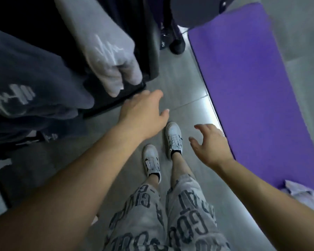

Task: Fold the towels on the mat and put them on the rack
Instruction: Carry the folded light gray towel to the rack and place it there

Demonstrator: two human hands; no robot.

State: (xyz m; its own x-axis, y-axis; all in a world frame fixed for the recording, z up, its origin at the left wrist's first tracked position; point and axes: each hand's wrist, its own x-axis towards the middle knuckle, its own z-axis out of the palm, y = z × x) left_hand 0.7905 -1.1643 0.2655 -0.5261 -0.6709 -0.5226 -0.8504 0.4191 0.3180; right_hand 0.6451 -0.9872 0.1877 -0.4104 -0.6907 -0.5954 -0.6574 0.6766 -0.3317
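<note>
Head view, looking straight down: a light grey folded towel with white lettering [107, 51] hangs at 11 o'clock and a dark slate-grey towel with pale print [34, 75] at 9 o'clock, both draped over the black metal rack [132, 91], so that part of the work appears complete. The long purple foam mat [252, 78] runs from 1 o'clock down to 4 o'clock on the grey tiled floor [185, 87]. One crumpled pale lilac towel [301, 192] lies unfolded on the mat's near end at 4 o'clock; it is judged the next item due. The left hand [143, 113], near centre, is flat with fingers extended and carries nothing; its fingertips sit just beside the rack's lower edge, contact not determinable. The right hand [211, 144], at 3 o'clock above the mat's border, has fingers spread and loosely bent, also empty. White lace-up sneakers [173, 136] stand between rack and mat, a stance judged to suit turning from one to the other.
</note>
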